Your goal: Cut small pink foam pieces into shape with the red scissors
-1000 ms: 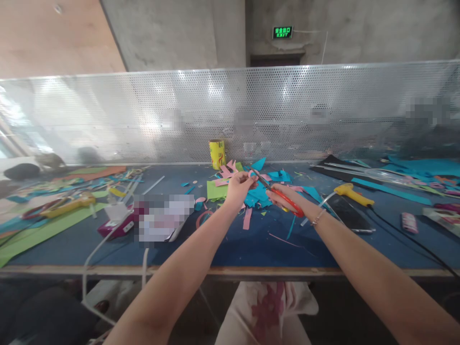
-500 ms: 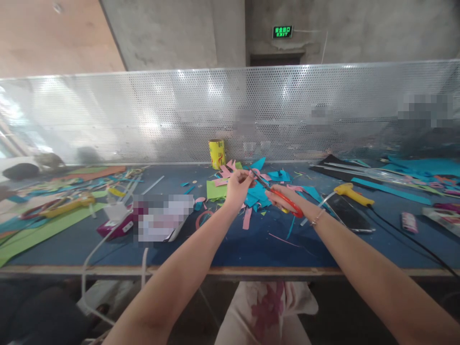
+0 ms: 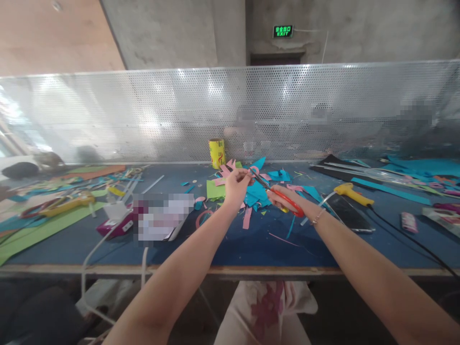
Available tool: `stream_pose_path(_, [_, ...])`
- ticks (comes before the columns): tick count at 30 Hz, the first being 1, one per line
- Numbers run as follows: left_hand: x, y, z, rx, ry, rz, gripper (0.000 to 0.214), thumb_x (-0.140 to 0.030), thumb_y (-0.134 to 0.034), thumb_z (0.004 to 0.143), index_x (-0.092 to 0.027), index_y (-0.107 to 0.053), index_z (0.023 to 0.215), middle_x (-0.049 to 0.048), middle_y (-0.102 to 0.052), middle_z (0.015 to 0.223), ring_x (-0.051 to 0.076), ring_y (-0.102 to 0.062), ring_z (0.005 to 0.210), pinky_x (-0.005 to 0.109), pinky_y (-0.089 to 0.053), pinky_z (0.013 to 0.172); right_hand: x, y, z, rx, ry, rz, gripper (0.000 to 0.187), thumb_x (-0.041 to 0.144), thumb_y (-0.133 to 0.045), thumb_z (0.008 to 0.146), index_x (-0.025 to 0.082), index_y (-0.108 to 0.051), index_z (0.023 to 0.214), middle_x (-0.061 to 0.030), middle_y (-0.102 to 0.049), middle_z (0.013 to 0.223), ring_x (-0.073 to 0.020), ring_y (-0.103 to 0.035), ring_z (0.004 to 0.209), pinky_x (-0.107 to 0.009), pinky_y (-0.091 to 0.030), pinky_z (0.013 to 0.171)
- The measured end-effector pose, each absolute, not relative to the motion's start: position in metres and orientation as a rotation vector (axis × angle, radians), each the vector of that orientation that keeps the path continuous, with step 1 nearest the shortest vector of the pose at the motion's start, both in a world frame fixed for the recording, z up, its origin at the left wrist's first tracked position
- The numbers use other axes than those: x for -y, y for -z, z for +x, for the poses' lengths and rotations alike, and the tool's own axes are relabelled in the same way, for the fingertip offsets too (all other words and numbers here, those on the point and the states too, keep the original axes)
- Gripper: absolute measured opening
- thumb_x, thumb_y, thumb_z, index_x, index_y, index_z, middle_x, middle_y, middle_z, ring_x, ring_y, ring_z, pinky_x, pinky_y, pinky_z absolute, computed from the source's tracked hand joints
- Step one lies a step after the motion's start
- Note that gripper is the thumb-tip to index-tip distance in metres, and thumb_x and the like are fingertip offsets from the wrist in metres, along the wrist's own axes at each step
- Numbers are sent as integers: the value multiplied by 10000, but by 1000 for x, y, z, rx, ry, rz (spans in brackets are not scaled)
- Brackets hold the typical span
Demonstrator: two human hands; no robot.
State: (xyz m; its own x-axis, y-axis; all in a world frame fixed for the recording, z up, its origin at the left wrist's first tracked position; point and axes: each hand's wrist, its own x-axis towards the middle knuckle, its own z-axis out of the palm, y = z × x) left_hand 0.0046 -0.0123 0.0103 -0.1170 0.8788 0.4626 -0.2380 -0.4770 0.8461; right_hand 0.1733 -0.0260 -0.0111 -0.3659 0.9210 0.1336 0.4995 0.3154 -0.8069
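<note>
My right hand [image 3: 280, 195] grips a pair of scissors [image 3: 293, 206] by their red handles. Their dark blades point up and left toward my left hand [image 3: 237, 184], whose thumb and fingertips are pinched together. Between those fingertips is a small curled piece of pink paper [image 3: 255, 169], right by the blade tips. Whether the blades touch it I cannot tell. Beneath both hands lies a heap of blue paper scraps [image 3: 257, 195] mixed with pink strips [image 3: 247, 218]. A green paper piece [image 3: 214, 190] lies left of the heap, partly behind my left hand.
A yellow cylinder [image 3: 217, 154] stands by the perforated metal screen [image 3: 187, 115]. To the right are a yellow glue gun [image 3: 354, 194] with a black cord and a dark phone [image 3: 347, 215]. Left lie a purple power strip [image 3: 117, 227], another yellow glue gun [image 3: 68, 205] and coloured paper sheets.
The pink piece at my left fingertips now shows as a curl above the blades. My left hand has shifted very slightly left; the right hand stays nearly in place.
</note>
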Motion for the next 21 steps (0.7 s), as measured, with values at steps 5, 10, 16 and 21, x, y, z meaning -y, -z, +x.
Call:
stream_pose_path(5, [12,-11,4,-766,-1713,1308,110,-209,-652,658,-162,-559,694,-12,-601,583,91,-558,511,255,-481,582,34,4,169,1957,-932,-1264,395,547,-452,784,208,-374,598,25,-408,514,-93,-363,417,-267,-321,434])
stream_pose_path(10, [13,-12,3,-784,-1698,1334,93,-192,-632,670,-159,-550,701,-21,-592,566,82,-551,496,240,-475,569,46,-9,166,1976,-928,-1272,396,546,-438,794,203,-372,607,24,-412,525,-88,-380,444,-263,-329,460])
stream_pose_path(16, [15,-14,3,-805,-1683,1402,84,-169,-612,682,-166,-543,731,-21,-601,571,84,-561,503,238,-472,571,54,-15,164,1939,-1013,-1268,440,601,-443,767,200,-375,597,19,-409,530,-86,-380,450,-260,-316,449])
stream_pose_path(21, [16,-13,3,-832,-1680,1430,73,-170,-604,693,-165,-546,738,-19,-604,591,83,-569,503,234,-479,568,55,-17,163,1901,-1011,-1299,426,590,-461,760,204,-374,603,17,-427,528,-88,-384,438,-260,-316,438])
